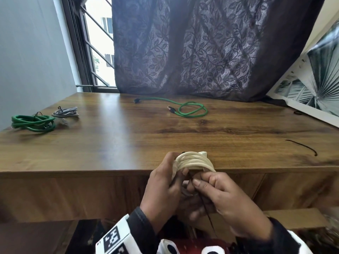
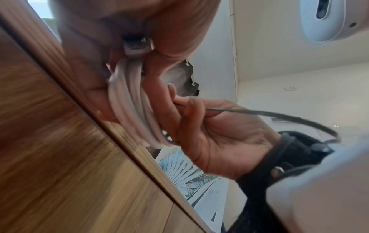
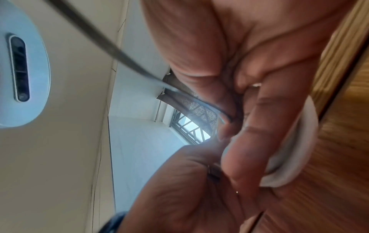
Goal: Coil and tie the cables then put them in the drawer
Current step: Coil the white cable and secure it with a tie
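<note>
My left hand (image 1: pixel 169 177) grips a coiled cream-white cable (image 1: pixel 194 161) just in front of the wooden table's (image 1: pixel 128 143) near edge. In the left wrist view the white cable (image 2: pixel 129 100) sits in my left hand, its plug (image 2: pixel 137 46) between the fingers. My right hand (image 1: pixel 216 193) pinches a thin black tie (image 1: pixel 206 208) that runs against the coil; the black tie (image 2: pixel 259 112) trails back past my right hand (image 2: pixel 209 126) toward the wrist. In the right wrist view the black tie (image 3: pixel 103 42) and the white cable (image 3: pixel 299 141) show blurred.
On the table, a coiled green cable (image 1: pixel 34 123) and a coiled grey cable (image 1: pixel 66 113) lie at the far left. A loose green cable (image 1: pixel 185 109) lies at the back centre. Another black tie (image 1: pixel 302 146) lies at the right. A dark curtain (image 1: pixel 201 48) hangs behind.
</note>
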Motion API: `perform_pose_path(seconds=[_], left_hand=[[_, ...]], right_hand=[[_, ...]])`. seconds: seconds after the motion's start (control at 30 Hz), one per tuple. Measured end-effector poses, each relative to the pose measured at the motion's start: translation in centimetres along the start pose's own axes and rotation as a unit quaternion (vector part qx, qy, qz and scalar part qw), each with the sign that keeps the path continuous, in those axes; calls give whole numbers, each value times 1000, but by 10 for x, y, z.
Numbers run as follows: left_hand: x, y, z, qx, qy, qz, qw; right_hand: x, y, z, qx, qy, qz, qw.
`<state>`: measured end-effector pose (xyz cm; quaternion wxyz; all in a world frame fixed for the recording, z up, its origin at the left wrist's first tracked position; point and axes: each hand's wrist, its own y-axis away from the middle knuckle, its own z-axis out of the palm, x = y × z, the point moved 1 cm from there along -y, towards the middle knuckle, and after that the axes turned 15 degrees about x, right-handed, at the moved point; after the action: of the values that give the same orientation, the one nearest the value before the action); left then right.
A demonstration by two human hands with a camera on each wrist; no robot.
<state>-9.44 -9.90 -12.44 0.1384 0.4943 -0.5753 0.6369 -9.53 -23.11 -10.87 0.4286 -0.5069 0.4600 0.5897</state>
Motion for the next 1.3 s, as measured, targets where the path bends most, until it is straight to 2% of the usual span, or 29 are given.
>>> perform_pose_path(seconds=[0.23,0.47,0.7,0.87,1.3], left_hand=[[1,-8,-1,-7,13,-11,1000],[1,-17,-4,7,10,-8,1000],[2,-33,-11,30,-16,11,999],[-2,-41,-16,44,-30,18,998],[-7,-46,-15,37,26,-21,999]], right_hand=[[-10,7,-2,-40,-49,10,998],[-11,15,-6,-47,-72,0,996],[-9,21,-9,-37,-48,-32,998],[-10,29,-10,-30,-38,-24,999],[-14,39,-18,6,-65,-49,997]])
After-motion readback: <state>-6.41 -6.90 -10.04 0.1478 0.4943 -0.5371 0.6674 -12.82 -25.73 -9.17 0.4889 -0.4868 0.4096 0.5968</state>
